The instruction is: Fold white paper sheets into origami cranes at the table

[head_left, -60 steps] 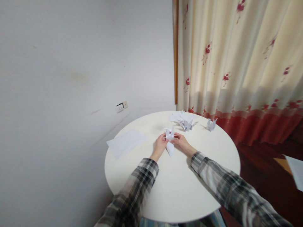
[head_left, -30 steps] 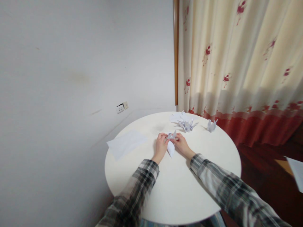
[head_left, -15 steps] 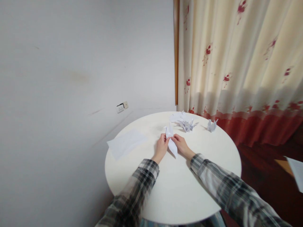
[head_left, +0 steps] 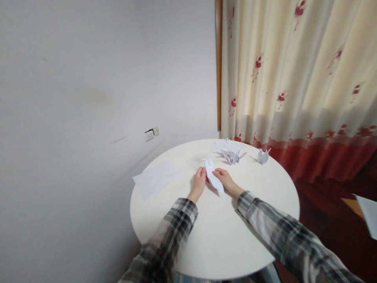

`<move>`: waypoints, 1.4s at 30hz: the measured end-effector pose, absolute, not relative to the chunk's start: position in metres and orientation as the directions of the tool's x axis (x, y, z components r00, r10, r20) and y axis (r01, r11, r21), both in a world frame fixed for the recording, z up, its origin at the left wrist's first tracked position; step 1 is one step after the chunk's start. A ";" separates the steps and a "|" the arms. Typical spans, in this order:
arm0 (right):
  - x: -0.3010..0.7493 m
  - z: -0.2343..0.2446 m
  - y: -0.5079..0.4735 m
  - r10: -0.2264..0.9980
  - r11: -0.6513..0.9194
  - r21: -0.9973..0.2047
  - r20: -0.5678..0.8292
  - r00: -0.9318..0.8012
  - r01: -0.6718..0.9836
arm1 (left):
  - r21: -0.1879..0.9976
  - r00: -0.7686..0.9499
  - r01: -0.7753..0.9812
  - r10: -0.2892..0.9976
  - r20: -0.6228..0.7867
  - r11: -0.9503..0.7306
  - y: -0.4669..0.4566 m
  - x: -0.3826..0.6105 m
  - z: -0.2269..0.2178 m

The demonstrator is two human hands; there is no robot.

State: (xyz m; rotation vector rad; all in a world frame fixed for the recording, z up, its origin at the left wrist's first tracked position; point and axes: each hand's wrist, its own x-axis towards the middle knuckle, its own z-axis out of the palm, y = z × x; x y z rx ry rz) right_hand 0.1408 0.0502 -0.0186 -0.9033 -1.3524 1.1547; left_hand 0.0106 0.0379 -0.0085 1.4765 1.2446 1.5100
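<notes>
Between my hands, above the white round table (head_left: 200,239), is a white folded-paper crane (head_left: 214,177), long and tilted, with a small bent tip at its far left end. My left hand (head_left: 199,179) is closed on its left side, fingers partly hidden behind the paper. From the right, my right hand (head_left: 224,177) pinches its edge between thumb and fingers. Farther back stands a cluster of folded paper cranes (head_left: 233,156). A single paper crane (head_left: 263,156) sits apart, close to the table's right rim.
White paper sheets (head_left: 157,179) lie at the table's left side, and another paper sheet (head_left: 219,146) lies behind the crane cluster. A wall with a socket (head_left: 149,135) borders the left. A flowered curtain (head_left: 282,78) hangs behind at right.
The folded paper has turned, its near end swinging slightly right and its broad face now showing more. My left fingers have shifted from its front toward its left side and behind it.
</notes>
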 end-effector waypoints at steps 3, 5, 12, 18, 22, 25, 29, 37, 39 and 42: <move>0.144 -0.016 0.046 0.959 0.099 -0.977 0.145 -0.244 -0.191 | 0.960 -0.162 -0.028 0.949 0.270 -0.278 0.042 0.009 -0.010; 0.146 -0.014 0.041 0.942 0.031 -0.977 0.099 -0.320 -0.211 | 0.957 -0.169 -0.154 0.961 0.220 -0.247 0.044 0.007 -0.010; 0.150 -0.012 0.038 0.919 -0.048 -0.962 0.063 -0.389 -0.270 | 0.907 -0.147 -0.384 0.981 0.128 -0.175 0.043 0.003 -0.007; 0.150 -0.009 0.038 0.914 -0.051 -0.961 0.065 -0.401 -0.272 | 0.903 -0.094 -0.395 0.985 0.146 -0.171 0.041 0.002 -0.007; 0.151 -0.007 0.036 0.909 -0.055 -0.963 0.061 -0.412 -0.264 | 0.899 -0.086 -0.405 0.986 0.146 -0.169 0.043 0.002 -0.009; 0.152 -0.008 0.037 0.899 -0.059 -0.969 0.053 -0.434 -0.241 | 0.892 -0.106 -0.421 0.985 0.134 -0.167 0.046 0.001 -0.011; 0.153 -0.011 0.039 0.873 -0.063 -0.979 0.040 -0.486 -0.193 | 0.881 -0.163 -0.442 0.981 0.106 -0.169 0.047 0.000 -0.012; 0.154 -0.012 0.039 0.868 -0.051 -0.986 0.035 -0.496 -0.159 | 0.874 -0.160 -0.448 0.979 0.128 -0.188 0.048 0.001 -0.013; 0.153 -0.011 0.039 0.865 -0.059 -0.986 0.028 -0.501 -0.157 | 0.864 -0.176 -0.468 0.978 0.115 -0.186 0.050 0.001 -0.014; 0.153 -0.011 0.039 0.861 -0.070 -0.986 0.018 -0.509 -0.154 | 0.859 -0.203 -0.475 0.973 0.107 -0.194 0.051 0.001 -0.015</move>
